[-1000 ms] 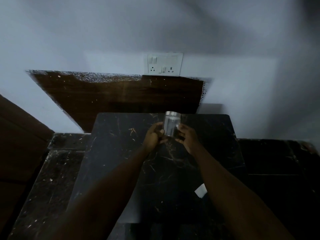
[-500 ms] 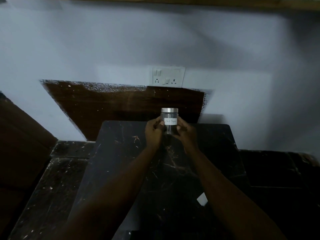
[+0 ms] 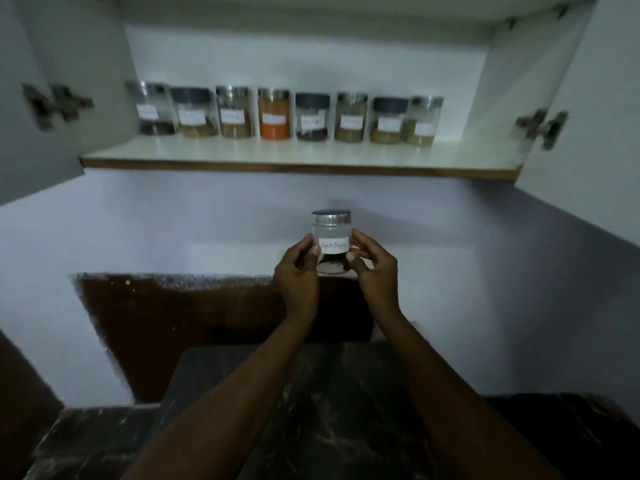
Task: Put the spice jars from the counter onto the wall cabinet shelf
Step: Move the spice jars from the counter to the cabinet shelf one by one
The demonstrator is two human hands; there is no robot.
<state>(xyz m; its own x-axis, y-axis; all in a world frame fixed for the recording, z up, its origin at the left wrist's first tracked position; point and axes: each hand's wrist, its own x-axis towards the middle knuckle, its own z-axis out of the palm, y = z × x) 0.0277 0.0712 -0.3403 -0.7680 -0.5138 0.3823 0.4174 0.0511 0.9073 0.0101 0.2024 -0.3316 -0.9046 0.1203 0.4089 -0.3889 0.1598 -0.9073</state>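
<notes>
both hands, left hand [image 3: 298, 271] and right hand [image 3: 375, 268], have lifted the clear steel-lidded black pepper jar [image 3: 331, 242], fingers gripping it, off the dark marble counter [image 3: 346, 410] toward the white cabinet shelf [image 3: 298, 155]; placement looks next.

Dim white wall [image 3: 173, 230], dark counter [image 3: 332, 410]

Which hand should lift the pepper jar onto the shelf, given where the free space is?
Right, probably. Both hands pinch the jar, left hand and right hand. The row of jars fills the shelf from the left; the bare stretch lies at its right end, on the right hand's side.
</notes>
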